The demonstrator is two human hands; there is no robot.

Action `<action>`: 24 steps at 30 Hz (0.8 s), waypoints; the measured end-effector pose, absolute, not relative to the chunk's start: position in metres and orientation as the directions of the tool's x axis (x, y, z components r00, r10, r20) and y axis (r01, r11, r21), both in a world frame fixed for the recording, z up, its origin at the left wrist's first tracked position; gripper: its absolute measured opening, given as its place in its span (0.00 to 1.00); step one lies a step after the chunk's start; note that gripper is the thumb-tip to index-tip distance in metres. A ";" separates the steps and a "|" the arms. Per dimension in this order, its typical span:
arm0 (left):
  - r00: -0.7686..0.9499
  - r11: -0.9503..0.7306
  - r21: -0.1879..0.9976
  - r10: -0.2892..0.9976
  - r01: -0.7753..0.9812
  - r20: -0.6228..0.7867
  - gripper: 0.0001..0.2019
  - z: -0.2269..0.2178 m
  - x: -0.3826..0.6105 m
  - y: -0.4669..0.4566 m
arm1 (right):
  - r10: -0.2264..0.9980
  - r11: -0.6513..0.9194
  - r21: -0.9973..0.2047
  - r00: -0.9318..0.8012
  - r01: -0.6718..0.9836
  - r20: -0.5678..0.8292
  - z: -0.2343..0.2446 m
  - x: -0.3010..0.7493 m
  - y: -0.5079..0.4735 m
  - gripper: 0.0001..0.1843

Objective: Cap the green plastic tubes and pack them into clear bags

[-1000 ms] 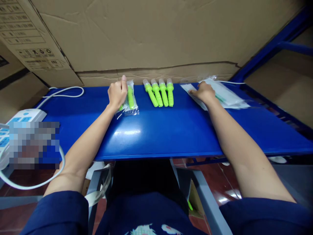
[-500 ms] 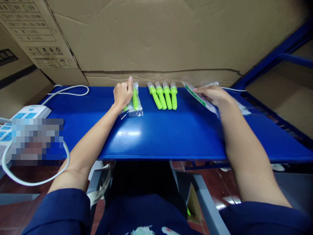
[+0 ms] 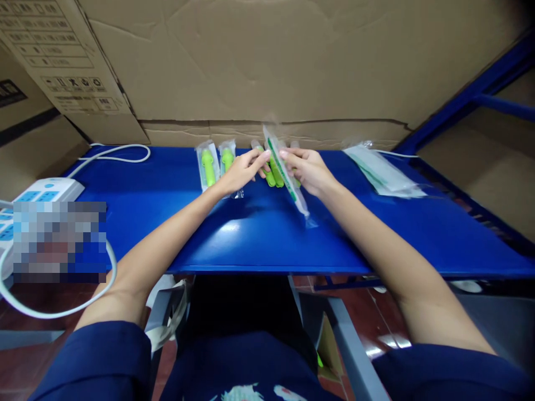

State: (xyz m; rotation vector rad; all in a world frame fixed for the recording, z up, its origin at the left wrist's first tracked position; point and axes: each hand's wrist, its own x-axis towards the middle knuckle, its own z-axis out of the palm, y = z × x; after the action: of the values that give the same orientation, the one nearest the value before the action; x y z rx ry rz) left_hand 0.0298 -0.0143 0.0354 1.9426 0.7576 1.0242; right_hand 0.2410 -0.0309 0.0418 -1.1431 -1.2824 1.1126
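A clear plastic bag [image 3: 292,186] with a green printed strip is held up on a slant between my hands, seen nearly edge-on. My right hand [image 3: 310,170] pinches it from the right. From the left, the thumb and fingers of my left hand [image 3: 242,171] close on its near edge. Behind the bag lie several bright green plastic sticks [image 3: 276,174] with translucent caps, partly covered by the bag and my fingers. Left of them, two green sticks lie sealed in clear bags, one bagged stick [image 3: 208,167] in full view and another bagged stick [image 3: 228,159] partly behind my left hand.
A stack of flat plastic bags [image 3: 384,170] lies on the right of the blue table [image 3: 251,245]. A white power strip [image 3: 50,192] with a looping cable [image 3: 121,153] sits at left. Cardboard [image 3: 267,67] walls the back; a blue metal frame [image 3: 472,106] rises on the right.
My right hand has moved left from the bag stack, bringing one plastic bag to the middle. My left hand has left the bagged sticks and moved right to meet it.
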 end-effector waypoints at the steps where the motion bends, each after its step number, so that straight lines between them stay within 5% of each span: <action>1: 0.505 -0.460 0.881 0.789 0.109 0.349 0.21 0.035 0.032 -0.015 | 0.994 0.107 -0.994 0.011 -0.024 0.107 0.041 0.235 -0.033 0.22; 7: 0.462 -0.333 0.943 0.840 0.025 0.285 0.23 0.036 0.033 -0.017 | 0.998 0.058 -0.984 0.020 -0.171 0.056 0.041 0.220 -0.042 0.32; 15: 0.411 -0.153 0.988 0.899 -0.025 0.149 0.16 0.041 0.029 -0.020 | 0.999 0.043 -0.980 -0.022 -0.194 0.048 0.047 0.222 -0.047 0.15; 24: 0.409 -0.149 0.988 0.904 0.028 0.124 0.20 0.035 0.016 -0.002 | 0.999 -0.035 -0.963 0.010 -0.269 -0.039 0.052 0.227 -0.045 0.14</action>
State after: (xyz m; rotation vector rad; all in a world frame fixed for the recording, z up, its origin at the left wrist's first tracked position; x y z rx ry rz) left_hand 0.0158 -0.0019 0.0351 1.5233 0.8635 0.9598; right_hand 0.2274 -0.0454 0.0525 -1.0398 -0.9779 1.3417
